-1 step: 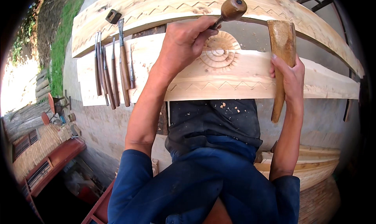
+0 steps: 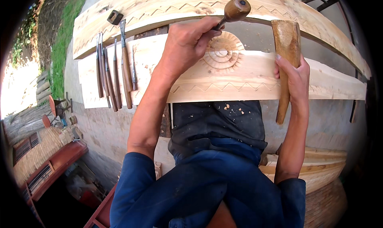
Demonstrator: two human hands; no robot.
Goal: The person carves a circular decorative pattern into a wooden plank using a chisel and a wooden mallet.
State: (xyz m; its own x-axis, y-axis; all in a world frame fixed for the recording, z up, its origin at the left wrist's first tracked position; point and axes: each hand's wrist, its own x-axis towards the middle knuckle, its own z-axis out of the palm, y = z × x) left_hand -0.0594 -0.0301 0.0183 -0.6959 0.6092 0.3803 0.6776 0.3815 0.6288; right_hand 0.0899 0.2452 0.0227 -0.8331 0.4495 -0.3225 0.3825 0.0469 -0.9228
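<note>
My left hand (image 2: 187, 40) grips a chisel with a round wooden knob handle (image 2: 236, 8), its blade hidden under my fingers next to a carved round rosette (image 2: 223, 52) on a pale wooden board (image 2: 247, 78). My right hand (image 2: 293, 78) holds a wooden mallet (image 2: 286, 40) upright, its head above the board's right part. A zigzag line is carved along the board's near edge.
Several wood-handled chisels (image 2: 115, 72) lie in a row on the board's left end. A second carved board (image 2: 167, 6) lies beyond, with a small dark block (image 2: 115, 16) on it. Stacked carved planks (image 2: 319, 164) sit lower right. A red bench (image 2: 52, 164) stands lower left.
</note>
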